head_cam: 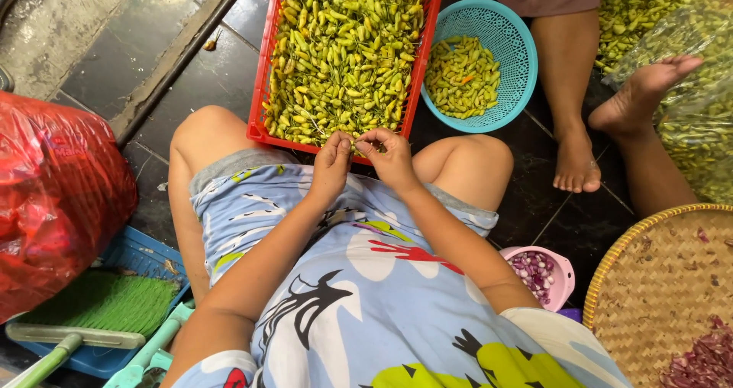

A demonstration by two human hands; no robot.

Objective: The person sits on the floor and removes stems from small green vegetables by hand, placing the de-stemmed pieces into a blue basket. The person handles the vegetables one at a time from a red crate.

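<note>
I see my left hand (330, 165) and right hand (391, 156) meeting at the near edge of the red crate (263, 90), fingers pinched together on one small chili (353, 141), pale green and slim, mostly hidden between the fingertips. The crate is heaped with yellow-green chilies; a teal basket (513, 44) just beside it holds more.

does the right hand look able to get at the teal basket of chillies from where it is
Probably yes: the right hand sits at the near edge of the red crate, and the teal basket lies just beyond to its right, with nothing between them.
</note>
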